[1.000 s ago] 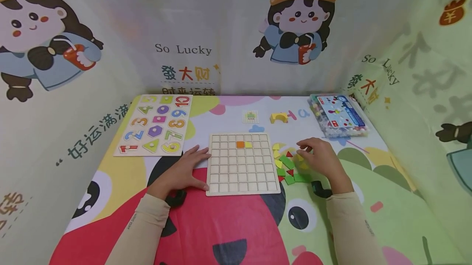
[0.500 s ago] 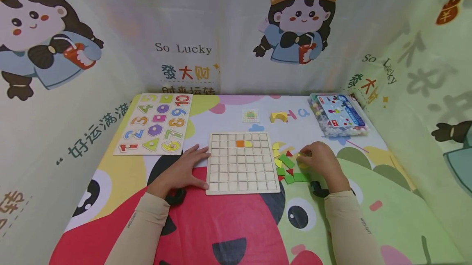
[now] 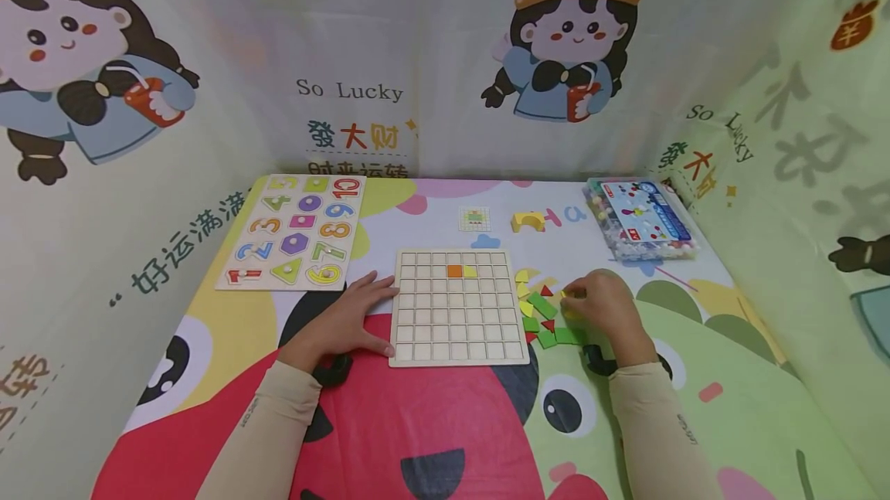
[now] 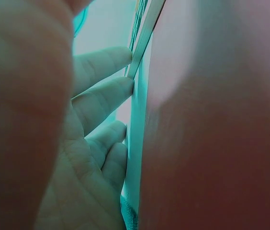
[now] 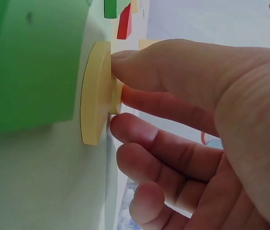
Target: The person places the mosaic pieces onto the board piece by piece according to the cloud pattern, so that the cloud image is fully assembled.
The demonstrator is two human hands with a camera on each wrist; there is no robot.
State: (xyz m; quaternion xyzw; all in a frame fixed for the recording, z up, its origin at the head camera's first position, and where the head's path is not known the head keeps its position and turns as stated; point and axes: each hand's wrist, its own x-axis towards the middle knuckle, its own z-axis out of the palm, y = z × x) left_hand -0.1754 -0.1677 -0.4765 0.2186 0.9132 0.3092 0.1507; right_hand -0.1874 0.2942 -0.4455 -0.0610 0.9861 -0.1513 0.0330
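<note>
My left hand (image 3: 348, 321), fingers spread and fairly straight, touches the left edge of a wooden grid board (image 3: 460, 331). In the left wrist view the fingertips (image 4: 124, 86) meet the board's side. An orange square (image 3: 454, 271) and a pale yellow square (image 3: 470, 272) sit side by side in an upper row of cells. Right of the board my right hand (image 3: 610, 311) pinches a small yellow block (image 5: 117, 99) between thumb and index finger. Another yellow block (image 5: 95, 98) with a curved edge lies just under it; the held block's full shape is hidden.
Loose green blocks (image 3: 542, 306), red triangles (image 3: 546, 291) and yellow pieces lie between board and right hand. Behind are a pattern card (image 3: 474, 219), a yellow arch block (image 3: 528, 222) and a plastic box (image 3: 641, 220). A number puzzle (image 3: 292, 233) lies back left.
My right hand has lowered slightly onto the yellow pieces; its thumb and index finger have closed on one. The left hand stays at the board's edge.
</note>
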